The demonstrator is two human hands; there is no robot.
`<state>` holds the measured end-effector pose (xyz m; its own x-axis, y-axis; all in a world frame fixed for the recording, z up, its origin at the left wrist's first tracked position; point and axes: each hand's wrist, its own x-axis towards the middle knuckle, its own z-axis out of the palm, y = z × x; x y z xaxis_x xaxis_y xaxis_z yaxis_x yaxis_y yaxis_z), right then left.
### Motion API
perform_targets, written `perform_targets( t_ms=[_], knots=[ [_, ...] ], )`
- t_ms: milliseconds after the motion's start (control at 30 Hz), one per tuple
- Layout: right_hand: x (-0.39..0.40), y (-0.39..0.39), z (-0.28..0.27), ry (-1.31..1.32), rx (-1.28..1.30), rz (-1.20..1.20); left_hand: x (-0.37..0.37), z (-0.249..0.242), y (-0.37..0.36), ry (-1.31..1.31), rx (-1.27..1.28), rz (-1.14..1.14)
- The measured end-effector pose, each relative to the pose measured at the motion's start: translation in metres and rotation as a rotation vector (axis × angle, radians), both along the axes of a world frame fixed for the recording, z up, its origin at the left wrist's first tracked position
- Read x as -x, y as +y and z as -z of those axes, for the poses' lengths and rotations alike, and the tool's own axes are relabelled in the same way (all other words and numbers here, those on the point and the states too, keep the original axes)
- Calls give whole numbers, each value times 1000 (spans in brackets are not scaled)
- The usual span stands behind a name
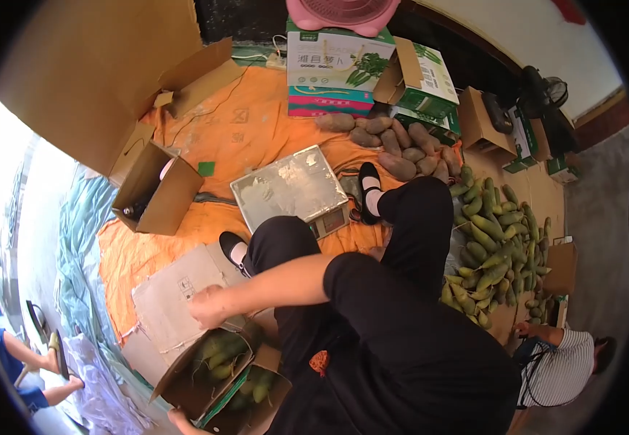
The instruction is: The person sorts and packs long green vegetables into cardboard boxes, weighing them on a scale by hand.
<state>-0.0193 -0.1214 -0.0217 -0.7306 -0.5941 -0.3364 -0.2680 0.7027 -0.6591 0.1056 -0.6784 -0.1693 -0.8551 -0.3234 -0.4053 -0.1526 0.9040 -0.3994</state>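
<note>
My right hand (209,306) is over the large cardboard flap (173,284), above an open box. Its fingers are curled in, and what they hold, if anything, is hidden. At the bottom edge of the view, my left hand (182,422) is partly seen, closed on the side of the open cardboard box (177,388). Green radishes (220,359) lie inside this box, and more (258,386) are in the compartment beside them, past a green-edged cardboard wall. A metal-topped scale (289,187) stands between my feet.
Green radishes (492,246) are heaped at the right, with brownish tubers (401,148) at the back. Printed boxes (336,65) hold a pink fan (343,13). Another open box (162,196) stands left on orange sheeting (213,138). Other people (561,366) are at both sides.
</note>
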Motion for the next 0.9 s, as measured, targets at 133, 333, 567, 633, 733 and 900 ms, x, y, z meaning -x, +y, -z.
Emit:
perform_targets(
  t_ms=[133,333,567,633,733,900],
  knots=[
    [31,103,-27,159,308,209,17,-20,19,-42,-26,22],
    [17,309,-49,262,50,729,43,-86,69,474,-326,39],
    [-65,527,33,348,-388,1037,96,-194,292,1066,-716,26],
    [-93,578,72,336,-247,1035,132,-191,368,1081,-952,229],
    [-113,611,90,-9,43,1649,156,-216,513,736,-1053,422],
    [-121,659,112,11,365,1970,151,-222,698,415,-1260,803]
  ],
)
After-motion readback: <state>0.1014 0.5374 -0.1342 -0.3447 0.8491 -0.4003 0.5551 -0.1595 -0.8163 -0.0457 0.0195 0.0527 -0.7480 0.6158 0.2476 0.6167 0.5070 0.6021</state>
